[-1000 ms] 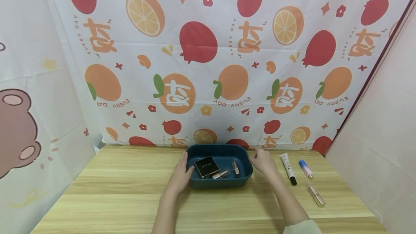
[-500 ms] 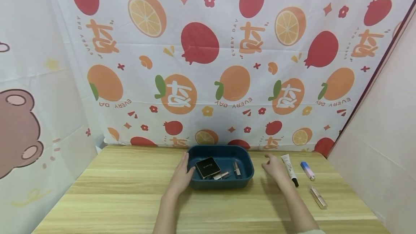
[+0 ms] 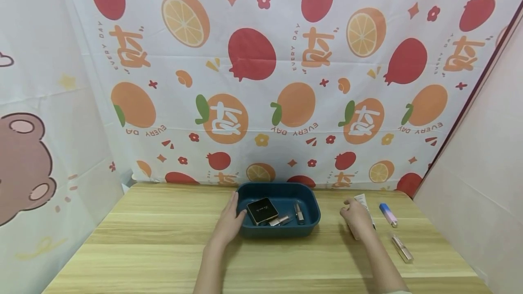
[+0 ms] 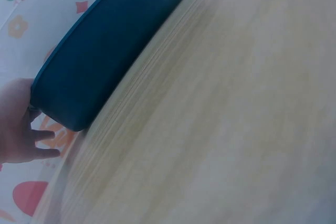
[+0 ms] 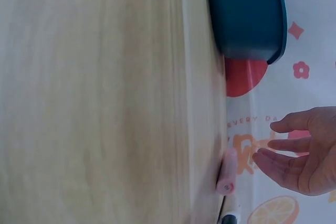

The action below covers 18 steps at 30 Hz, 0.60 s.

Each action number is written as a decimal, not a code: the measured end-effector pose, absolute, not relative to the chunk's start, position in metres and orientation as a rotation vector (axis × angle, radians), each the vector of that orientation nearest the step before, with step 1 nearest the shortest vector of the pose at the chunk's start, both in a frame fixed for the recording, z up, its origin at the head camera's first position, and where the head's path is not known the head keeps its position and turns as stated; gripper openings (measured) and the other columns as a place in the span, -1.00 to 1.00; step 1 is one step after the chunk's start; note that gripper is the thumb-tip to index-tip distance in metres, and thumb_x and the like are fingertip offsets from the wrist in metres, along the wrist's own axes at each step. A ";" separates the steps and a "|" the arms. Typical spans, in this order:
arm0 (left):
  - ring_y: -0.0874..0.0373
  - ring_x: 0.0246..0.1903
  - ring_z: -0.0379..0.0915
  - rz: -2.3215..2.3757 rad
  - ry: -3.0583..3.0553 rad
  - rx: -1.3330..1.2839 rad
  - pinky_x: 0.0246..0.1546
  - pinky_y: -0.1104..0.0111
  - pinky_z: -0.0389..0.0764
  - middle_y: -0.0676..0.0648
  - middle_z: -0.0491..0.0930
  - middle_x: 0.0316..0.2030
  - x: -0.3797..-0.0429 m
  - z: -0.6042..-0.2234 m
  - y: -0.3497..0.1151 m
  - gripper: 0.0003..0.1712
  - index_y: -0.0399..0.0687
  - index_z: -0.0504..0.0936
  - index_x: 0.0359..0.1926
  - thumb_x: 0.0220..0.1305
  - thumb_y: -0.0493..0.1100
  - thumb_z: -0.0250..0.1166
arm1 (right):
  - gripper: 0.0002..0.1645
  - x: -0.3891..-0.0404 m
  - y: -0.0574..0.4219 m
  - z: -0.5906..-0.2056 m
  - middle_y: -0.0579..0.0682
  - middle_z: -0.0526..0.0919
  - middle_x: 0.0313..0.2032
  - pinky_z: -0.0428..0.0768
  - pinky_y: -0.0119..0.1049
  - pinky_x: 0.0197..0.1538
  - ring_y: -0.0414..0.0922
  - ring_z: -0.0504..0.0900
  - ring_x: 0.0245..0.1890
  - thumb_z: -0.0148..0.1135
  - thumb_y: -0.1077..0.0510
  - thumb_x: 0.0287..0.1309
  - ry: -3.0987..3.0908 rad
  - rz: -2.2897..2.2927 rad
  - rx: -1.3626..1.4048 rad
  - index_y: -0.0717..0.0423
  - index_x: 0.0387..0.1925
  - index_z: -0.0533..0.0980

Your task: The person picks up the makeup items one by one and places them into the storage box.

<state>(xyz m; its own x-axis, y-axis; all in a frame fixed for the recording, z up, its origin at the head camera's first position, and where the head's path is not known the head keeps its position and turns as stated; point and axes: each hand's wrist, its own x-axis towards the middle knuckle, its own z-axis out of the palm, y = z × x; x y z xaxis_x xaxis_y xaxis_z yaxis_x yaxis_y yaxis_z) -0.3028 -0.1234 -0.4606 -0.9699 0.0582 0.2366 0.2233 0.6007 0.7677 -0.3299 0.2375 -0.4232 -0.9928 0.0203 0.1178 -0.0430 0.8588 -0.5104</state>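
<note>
My left hand (image 3: 228,221) holds the left end of a dark blue plastic bin (image 3: 282,230), thumb over the rim and fingers along the outside. Inside the bin are a black square compact (image 3: 262,210) and two small lipstick-like tubes (image 3: 299,213). My right hand (image 3: 357,217) is over the table right of the bin, fingers loosely bent and apart, holding nothing. In the right wrist view a pale pink tube (image 5: 227,174) lies below that hand, which mostly hides it in the head view. A white squeeze tube (image 3: 362,198) with a black cap is partly covered by the hand.
Farther right on the wood-grain table (image 3: 155,239) lie a blue-to-pink lip tube (image 3: 388,215) and a clear and gold lipstick tube (image 3: 402,249). A fruit-print cloth (image 3: 261,80) hangs right behind the bin, with pale side walls left and right.
My right hand has left the bin's right end and moved right, over the tubes. The left hand and bin stay in place; the head view has shifted slightly.
</note>
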 end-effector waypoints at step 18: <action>-0.25 0.30 -0.19 -1.309 -2.636 -0.235 0.23 -0.06 -0.06 -0.30 -0.15 0.37 -0.300 -0.457 -0.123 -0.31 -0.37 -0.07 0.37 0.36 -0.20 0.00 | -0.55 -0.328 0.252 -0.434 0.44 0.51 -0.20 0.54 -0.01 -0.27 0.29 0.53 -0.27 0.07 0.13 0.20 -3.052 0.576 -0.059 0.54 -0.13 0.43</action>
<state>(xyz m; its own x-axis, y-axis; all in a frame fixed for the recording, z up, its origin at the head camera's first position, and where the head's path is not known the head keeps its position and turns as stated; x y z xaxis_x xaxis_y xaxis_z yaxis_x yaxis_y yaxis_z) -0.2997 -0.1227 -0.4570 -0.9696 0.0574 0.2378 0.2241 0.5978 0.7697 -0.3277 0.2523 -0.4341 -0.9987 0.0437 0.0281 0.0305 0.9306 -0.3647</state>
